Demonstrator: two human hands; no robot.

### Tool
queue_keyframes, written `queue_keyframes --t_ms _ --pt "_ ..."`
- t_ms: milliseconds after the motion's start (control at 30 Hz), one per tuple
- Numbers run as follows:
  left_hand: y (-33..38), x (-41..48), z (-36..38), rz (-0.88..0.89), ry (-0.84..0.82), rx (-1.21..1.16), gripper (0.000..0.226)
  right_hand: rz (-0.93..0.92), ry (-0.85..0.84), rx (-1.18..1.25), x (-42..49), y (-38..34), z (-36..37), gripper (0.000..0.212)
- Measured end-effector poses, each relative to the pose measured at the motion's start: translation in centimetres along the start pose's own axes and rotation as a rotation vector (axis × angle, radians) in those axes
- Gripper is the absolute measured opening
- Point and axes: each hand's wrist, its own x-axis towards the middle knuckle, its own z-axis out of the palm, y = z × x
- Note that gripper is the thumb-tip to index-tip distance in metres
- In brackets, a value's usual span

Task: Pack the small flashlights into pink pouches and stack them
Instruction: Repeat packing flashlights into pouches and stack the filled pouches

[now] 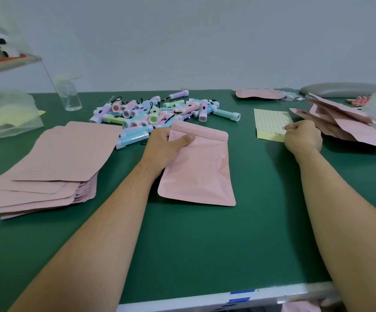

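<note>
A pink zip pouch (201,167) lies flat on the green table (205,244) in the middle. My left hand (166,147) grips its upper left corner, thumb on top near the zip strip. A heap of pastel small flashlights (160,112) lies just beyond it. A stack of pink pouches (54,167) sits at the left. My right hand (302,137) is curled at the edge of a yellow dotted sticker sheet (271,123), fingertips pinching at it; what they hold is too small to tell. More loose pink pouches (344,124) fan out at the right.
A clear plastic bottle (69,93) stands at the back left beside a clear plastic bag (7,113). A grey oblong object (340,90) and another pink pouch (257,93) lie at the back right. The table's metal front edge (227,298) carries blue tape.
</note>
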Motion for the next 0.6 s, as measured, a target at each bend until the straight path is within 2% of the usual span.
queue_keyframes --t_ms 233,433,500,600 --pt "0.0 0.0 0.0 0.001 -0.005 -0.001 0.017 -0.016 0.047 0.085 -1.2 -0.8 -0.2 0.025" --pt "0.0 0.1 0.1 -0.004 0.015 0.011 0.018 -0.159 0.039 -0.009 -2.0 -1.9 0.7 0.015" --pt "0.0 0.1 0.0 -0.001 0.016 0.010 0.018 -0.257 0.011 0.062 -2.6 -2.7 1.3 0.012" --pt "0.1 0.1 0.0 -0.006 0.036 0.019 0.022 -0.341 -0.084 0.317 -4.0 -4.3 1.7 0.007"
